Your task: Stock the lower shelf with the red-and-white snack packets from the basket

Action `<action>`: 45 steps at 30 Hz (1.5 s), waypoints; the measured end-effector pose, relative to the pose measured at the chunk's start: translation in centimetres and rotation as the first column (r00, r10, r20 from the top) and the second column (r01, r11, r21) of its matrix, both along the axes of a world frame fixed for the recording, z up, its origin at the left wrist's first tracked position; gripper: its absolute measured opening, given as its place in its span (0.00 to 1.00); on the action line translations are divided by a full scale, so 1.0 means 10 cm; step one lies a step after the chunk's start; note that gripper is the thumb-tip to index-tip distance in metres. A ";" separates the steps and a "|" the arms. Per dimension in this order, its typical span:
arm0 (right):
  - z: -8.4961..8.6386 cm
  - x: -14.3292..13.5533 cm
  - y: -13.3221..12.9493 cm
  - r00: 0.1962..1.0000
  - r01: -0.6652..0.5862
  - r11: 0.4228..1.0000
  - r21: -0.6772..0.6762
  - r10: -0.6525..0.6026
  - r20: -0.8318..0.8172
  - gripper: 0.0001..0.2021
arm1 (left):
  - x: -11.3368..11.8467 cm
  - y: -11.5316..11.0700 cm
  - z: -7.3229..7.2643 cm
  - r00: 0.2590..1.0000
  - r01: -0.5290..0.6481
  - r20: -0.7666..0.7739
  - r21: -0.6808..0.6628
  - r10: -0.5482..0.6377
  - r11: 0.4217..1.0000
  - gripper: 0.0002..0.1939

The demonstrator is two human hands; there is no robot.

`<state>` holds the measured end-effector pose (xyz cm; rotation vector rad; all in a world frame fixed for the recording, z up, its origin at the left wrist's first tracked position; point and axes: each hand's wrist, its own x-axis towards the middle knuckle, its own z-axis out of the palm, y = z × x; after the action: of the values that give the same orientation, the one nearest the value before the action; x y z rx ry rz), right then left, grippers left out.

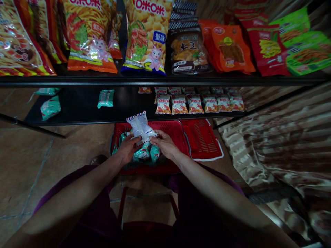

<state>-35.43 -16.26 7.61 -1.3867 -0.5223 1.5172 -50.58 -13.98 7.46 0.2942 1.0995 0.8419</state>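
Observation:
A small white snack bag (141, 126) with striped red and blue ends is held between my two hands, its printed back facing me. My left hand (128, 148) pinches its lower left part. On its lower right corner, my right hand (165, 144) has its fingers closed. Below them stands a red plastic basket (172, 128) with several teal snack bags (142, 153) inside. My hands partly cover the basket's contents.
Above the basket, the lower black shelf (129, 108) carries rows of small snack bags (179, 104) and scattered teal bags (106, 98). The upper shelf edge (155, 81) holds larger snack bags. A second red basket (200, 139) lies at right, near a striped curtain (271, 144).

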 end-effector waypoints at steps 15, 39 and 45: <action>0.09 -0.02 -0.04 0.998 0.050 0.999 0.001 -0.049 -0.048 0.20 | 0.07 0.03 0.11 0.999 -0.020 0.022 -0.181 0.024 0.983 0.06; -0.04 0.13 -0.15 0.396 -0.728 0.587 0.354 -0.060 0.916 0.21 | -0.09 0.20 0.14 0.957 -0.120 -0.243 0.161 0.157 0.980 0.07; 0.03 0.11 -0.17 0.371 -0.775 0.530 0.343 -0.056 0.927 0.20 | -0.09 0.23 0.11 0.942 -0.177 -0.262 0.146 0.211 0.973 0.06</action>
<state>-34.31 -18.00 7.87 -1.2220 -2.1027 0.5115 -51.44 -11.65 8.54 0.4188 1.3563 1.0687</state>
